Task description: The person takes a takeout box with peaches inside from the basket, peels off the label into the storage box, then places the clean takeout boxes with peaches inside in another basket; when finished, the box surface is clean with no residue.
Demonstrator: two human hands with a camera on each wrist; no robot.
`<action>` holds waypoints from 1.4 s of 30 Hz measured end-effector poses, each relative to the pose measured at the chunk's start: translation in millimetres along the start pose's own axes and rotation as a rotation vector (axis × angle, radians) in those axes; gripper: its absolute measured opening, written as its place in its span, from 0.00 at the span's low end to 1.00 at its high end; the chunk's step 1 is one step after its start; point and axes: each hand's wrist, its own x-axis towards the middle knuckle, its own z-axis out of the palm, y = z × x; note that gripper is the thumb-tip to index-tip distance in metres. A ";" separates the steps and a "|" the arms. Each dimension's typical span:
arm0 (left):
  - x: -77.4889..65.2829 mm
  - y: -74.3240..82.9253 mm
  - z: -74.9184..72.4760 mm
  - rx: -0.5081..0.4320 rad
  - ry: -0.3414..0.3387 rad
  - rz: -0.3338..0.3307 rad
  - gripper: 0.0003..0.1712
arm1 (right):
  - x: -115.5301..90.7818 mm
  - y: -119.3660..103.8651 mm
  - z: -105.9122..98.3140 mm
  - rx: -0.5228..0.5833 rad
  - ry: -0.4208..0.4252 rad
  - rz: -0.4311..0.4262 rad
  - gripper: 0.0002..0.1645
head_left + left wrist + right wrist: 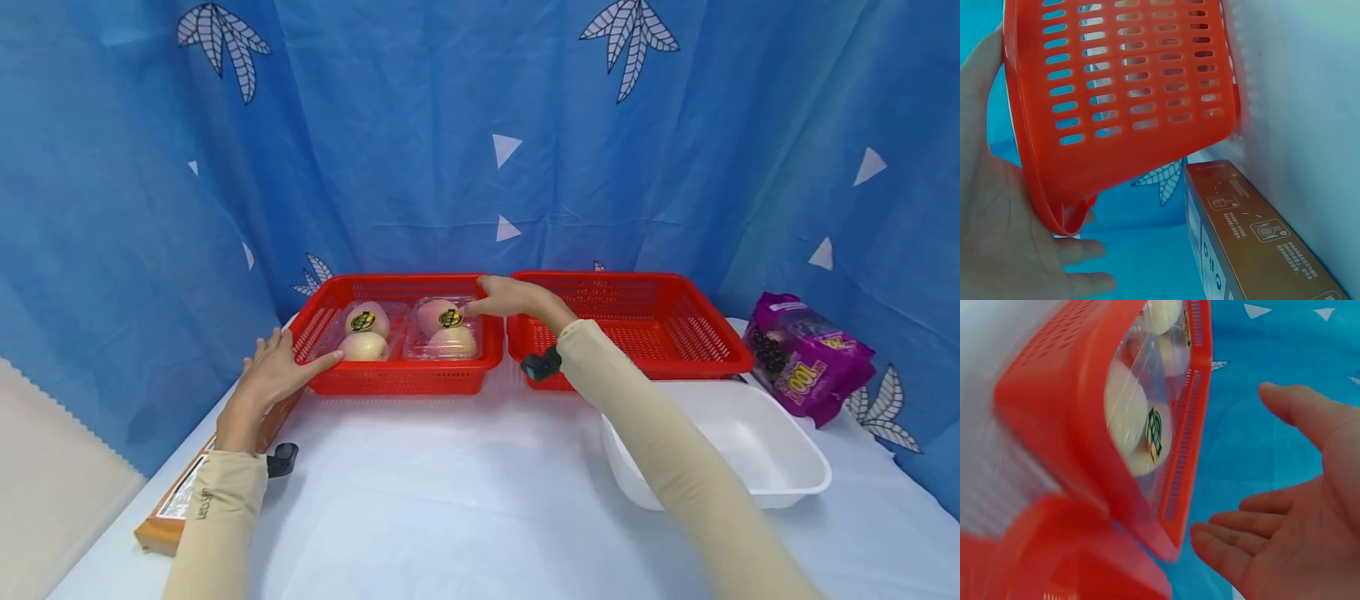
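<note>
Two clear plastic packs of peaches, a left pack [367, 345] and a right pack [450, 343], lie side by side in the left red basket [397, 380]. Yellow-and-black stickers mark the upper fruit. My left hand [272, 377] rests against this basket's left end, its rim [1022, 144] touching the palm while the fingers stretch out straight. Over the basket's right end hovers my right hand [517, 298], fingers relaxed and holding nothing. In the right wrist view, that right hand [1310, 512] is apart from the basket rim, palm facing it.
A second red basket [637, 368] stands close on the right. In front of it is a white plastic tub [738, 442], partly behind my right sleeve. A purple bag [810, 358] leans at far right. Under my left forearm lies a long brown box [1247, 225]. Blue curtains [450, 125] hang behind.
</note>
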 end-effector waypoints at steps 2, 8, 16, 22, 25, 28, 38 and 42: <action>-0.1 -0.2 0.0 -0.003 -0.007 -0.003 0.70 | 9.4 -4.8 3.1 0.024 -0.021 0.020 0.49; 1.6 -0.2 0.9 0.028 -0.021 -0.013 0.71 | 31.5 -11.3 15.4 0.167 0.000 0.107 0.46; 2.9 2.7 3.6 0.030 -0.019 -0.008 0.71 | 50.5 -18.4 26.5 0.359 0.013 0.205 0.42; 1.6 0.7 2.9 0.036 -0.011 -0.008 0.70 | 63.2 -20.5 31.0 0.422 -0.041 0.302 0.42; 1.7 0.4 1.9 0.036 -0.008 -0.003 0.69 | 66.7 -20.9 31.8 0.311 -0.052 0.303 0.36; 2.4 1.0 0.6 0.032 -0.002 0.007 0.68 | 69.6 -21.1 31.5 0.164 -0.063 0.280 0.19; 3.6 0.5 1.2 0.035 -0.002 -0.001 0.69 | 71.4 -28.3 25.0 0.001 -0.055 0.372 0.14; 3.9 -0.1 1.9 0.035 0.000 -0.007 0.69 | 75.0 -27.3 26.5 -0.017 -0.069 0.387 0.12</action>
